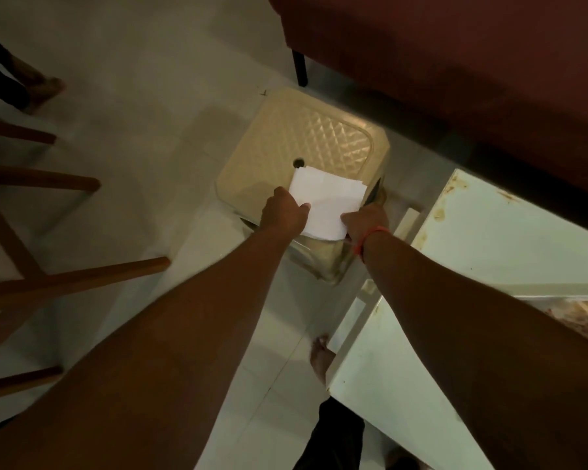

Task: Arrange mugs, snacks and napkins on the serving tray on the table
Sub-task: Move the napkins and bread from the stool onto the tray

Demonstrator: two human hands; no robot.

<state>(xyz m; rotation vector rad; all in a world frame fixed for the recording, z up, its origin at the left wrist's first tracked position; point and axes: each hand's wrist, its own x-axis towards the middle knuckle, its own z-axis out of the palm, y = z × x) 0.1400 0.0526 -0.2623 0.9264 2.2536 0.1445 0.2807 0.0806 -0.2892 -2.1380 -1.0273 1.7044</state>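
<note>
Both hands, L (pixel 283 212) & R (pixel 365 222), gripping white napkins (pixel 326 203) on cream plastic stool (pixel 302 137)

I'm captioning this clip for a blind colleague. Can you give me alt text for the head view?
Seen from above, the left hand and right hand grip opposite edges of white napkins over a cream plastic stool. A stained white table stands at right, and a dark red sofa lies beyond.

We cannot see the fingers of our left hand (pixel 283 212) or right hand (pixel 365 222), tucked under the napkins (pixel 326 205). The tray (pixel 557 300) is cut off at the right edge, its contents blurred. The table (pixel 489 239) runs out of frame.
</note>
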